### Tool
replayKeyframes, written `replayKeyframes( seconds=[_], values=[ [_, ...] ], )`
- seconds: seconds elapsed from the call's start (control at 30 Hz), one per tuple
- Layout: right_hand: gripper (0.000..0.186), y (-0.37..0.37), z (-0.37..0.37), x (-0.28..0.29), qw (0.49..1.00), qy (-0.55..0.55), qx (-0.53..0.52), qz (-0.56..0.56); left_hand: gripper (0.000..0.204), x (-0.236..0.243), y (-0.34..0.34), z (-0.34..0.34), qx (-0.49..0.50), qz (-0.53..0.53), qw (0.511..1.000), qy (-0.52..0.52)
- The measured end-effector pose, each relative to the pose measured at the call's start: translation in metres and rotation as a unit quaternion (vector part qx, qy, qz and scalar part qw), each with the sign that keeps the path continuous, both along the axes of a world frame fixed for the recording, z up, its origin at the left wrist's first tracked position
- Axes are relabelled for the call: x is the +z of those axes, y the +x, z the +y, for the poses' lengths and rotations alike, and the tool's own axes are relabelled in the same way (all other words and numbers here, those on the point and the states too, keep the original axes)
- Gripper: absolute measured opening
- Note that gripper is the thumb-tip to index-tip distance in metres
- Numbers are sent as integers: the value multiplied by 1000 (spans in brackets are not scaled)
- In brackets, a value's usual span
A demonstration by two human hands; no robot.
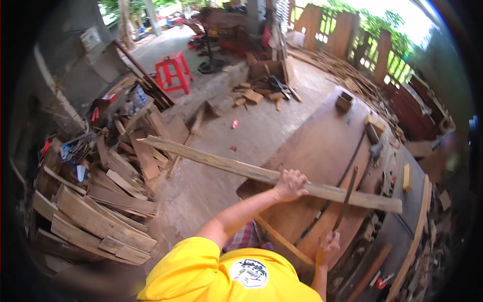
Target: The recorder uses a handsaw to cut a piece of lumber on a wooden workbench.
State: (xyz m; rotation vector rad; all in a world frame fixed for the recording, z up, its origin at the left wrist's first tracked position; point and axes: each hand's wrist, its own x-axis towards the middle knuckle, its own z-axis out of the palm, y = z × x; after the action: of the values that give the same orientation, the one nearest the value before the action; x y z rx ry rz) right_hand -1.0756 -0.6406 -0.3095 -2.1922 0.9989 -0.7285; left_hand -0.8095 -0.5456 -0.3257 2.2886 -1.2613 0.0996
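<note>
Over brown tabletop [314, 136], grips long plank [251, 171] under left hand [290, 185], seemingly holds dark bar [346, 203] in right hand [328, 245], crossing plank just ahead, shows no finished cut, likely leaves most work undone.

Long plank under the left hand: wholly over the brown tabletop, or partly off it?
Partly off: the plank juts past the tabletop, its left part out over the floor, beyond the left hand.

Your T-shirt [186, 272] is yellow with a round black-and-white print [249, 273]; your lower garment [242, 237] is purplish-red plaid. The plank [211, 158] is greyish tan, the narrow tool [348, 195] dark brown, the worktable [312, 138] reddish brown, and the stool [173, 72] red.
</note>
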Motion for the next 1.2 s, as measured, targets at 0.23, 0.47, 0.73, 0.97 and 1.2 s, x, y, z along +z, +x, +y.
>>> replayKeyframes(
  seconds=[0.23, 0.47, 0.73, 0.97, 1.2],
  values=[
    [18, 19, -13, -14, 999, -36, 6, -36, 44, 13, 22, 8, -26, 34, 998, -37],
    [14, 14, -11, -15, 997, -74, 13, -16, 43, 4, 20, -3, -25, 95, 994, -36],
    [13, 24, -13, -12, 997, -80, -11, 4, 37, 5, 3, -27, 10, 74, 997, -32],
    [14, 47, -8, -9, 998, -62, -20, 19, 26, 9, 5, -35, 47, 132, 990, 14],
    [12, 86, 17, -7, 988, -68, 42, 135, 28, 5, 4, -33, 30, 109, 993, -22]
  ],
)
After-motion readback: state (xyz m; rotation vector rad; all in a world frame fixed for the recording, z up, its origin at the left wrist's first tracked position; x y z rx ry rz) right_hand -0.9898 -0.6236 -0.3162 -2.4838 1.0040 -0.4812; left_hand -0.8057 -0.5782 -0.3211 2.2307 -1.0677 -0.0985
